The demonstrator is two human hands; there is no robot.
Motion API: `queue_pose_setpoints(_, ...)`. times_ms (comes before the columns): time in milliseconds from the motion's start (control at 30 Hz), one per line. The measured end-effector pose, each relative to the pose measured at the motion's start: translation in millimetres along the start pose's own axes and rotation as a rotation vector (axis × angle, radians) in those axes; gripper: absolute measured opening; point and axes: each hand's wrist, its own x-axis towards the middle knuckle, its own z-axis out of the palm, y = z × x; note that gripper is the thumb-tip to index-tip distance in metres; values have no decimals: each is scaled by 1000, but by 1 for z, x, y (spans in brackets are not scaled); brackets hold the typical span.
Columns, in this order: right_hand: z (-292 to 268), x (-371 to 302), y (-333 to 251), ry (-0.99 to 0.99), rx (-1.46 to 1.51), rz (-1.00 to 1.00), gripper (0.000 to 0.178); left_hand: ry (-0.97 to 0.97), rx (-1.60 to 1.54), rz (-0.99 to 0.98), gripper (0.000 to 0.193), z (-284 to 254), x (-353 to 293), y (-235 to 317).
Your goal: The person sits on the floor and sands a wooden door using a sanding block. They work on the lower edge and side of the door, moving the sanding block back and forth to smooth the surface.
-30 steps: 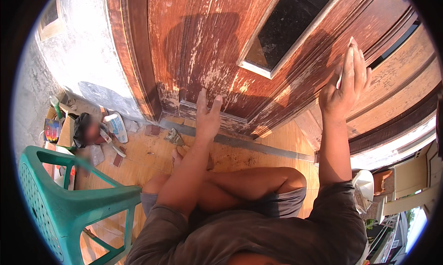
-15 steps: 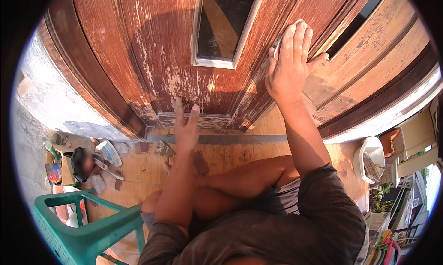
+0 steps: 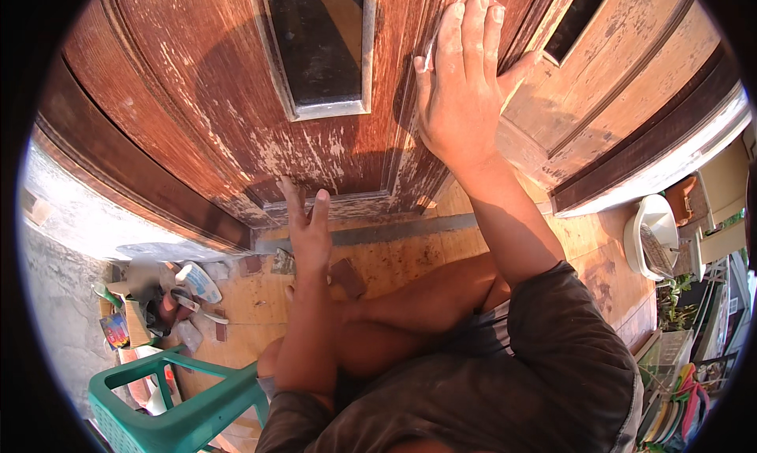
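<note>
A brown wooden door (image 3: 229,98), its reddish finish worn in pale streaks, stands in front of me. My right hand (image 3: 464,98) lies nearly flat on its right-hand edge strip, fingers stretched upward and thumb spread out. Under those fingers is a thin sheet of sandpaper (image 3: 429,59), pressed to the wood; only its pale edges show. Lower down, my left hand (image 3: 310,232) is held up by the door's bottom panel, index finger and thumb extended, with nothing in it. Whether its fingertips touch the wood I cannot tell. A dark glass pane (image 3: 319,51) is set between the hands, higher up.
A green plastic stool (image 3: 177,402) stands at my left. Beyond it, a cardboard box (image 3: 136,320), a white-and-blue container (image 3: 199,282) and debris lie by the wall. A white tub (image 3: 650,236) stands at right. A paler door panel (image 3: 615,82) adjoins the worked one.
The view has shifted, so the door appears further left. My right hand has slid slightly upward along the door with the sandpaper. My left hand stays near the bottom panel.
</note>
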Motion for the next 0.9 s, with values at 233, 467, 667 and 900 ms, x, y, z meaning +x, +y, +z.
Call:
queue_pose_setpoints(233,-1,-77,-30,-213,0,-37,74,32,25,33,80,7,-2,1)
queue_pose_setpoints(467,-3,30,0,113,5,-44,86,-10,6,-17,88,1,-2,2)
queue_pose_setpoints(667,-9,-86,-33,-376,109,4,92,-11,-52,7,89,3,-1,2)
queue_pose_setpoints(900,-22,29,2,-69,30,-20,91,-2,-36,28,90,3,-1,-3)
